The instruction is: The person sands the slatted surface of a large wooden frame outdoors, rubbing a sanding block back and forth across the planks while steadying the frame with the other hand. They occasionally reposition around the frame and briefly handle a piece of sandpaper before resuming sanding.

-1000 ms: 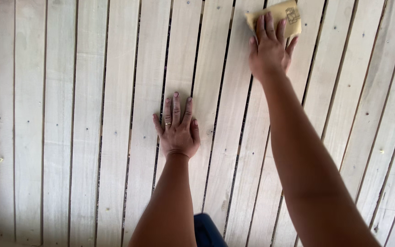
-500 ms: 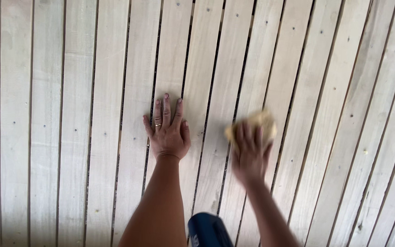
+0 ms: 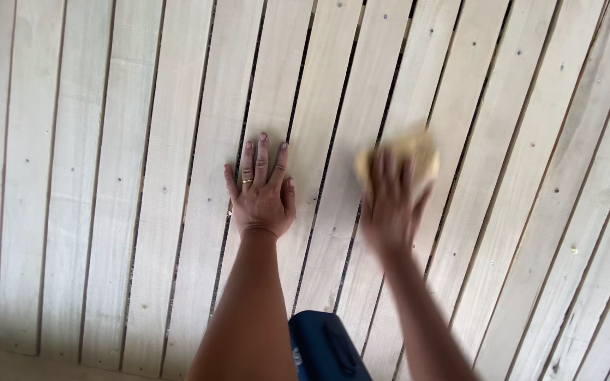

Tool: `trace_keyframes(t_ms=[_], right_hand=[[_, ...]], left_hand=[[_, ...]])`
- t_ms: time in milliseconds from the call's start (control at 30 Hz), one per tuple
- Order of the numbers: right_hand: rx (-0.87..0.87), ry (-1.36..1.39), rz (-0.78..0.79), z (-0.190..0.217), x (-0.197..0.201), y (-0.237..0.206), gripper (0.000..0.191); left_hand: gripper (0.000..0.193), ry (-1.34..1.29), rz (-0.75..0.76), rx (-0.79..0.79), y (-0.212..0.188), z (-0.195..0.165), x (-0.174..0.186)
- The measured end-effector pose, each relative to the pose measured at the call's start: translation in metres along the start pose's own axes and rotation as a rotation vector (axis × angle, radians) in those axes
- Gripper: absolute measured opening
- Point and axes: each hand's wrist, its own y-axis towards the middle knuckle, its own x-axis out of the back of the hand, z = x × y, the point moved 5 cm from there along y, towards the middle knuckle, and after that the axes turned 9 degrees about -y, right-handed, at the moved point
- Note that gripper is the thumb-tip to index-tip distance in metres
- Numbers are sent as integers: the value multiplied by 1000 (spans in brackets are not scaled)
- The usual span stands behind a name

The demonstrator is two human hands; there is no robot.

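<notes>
The right hand (image 3: 392, 204) lies flat on a yellow sanding pad (image 3: 404, 156), fingers spread over it and pressing it onto the pale wooden slats (image 3: 142, 176). The hand is blurry. The pad peeks out past the fingertips, toward 12 o'clock from the hand. The slats run long from 6 to 12 o'clock, leaning a little right. The left hand (image 3: 262, 194) rests open and flat on a slat at 9 o'clock, holding nothing.
</notes>
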Motion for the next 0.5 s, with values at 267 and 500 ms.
trace_keyframes(t_ms=[267, 500], right_hand=[[-80, 57, 135, 16, -30, -155, 63], [-184, 130, 208, -36, 8, 103, 61]], left_hand=[[62, -20, -29, -39, -5, 4, -1], [70, -110, -34, -213, -8, -57, -18]])
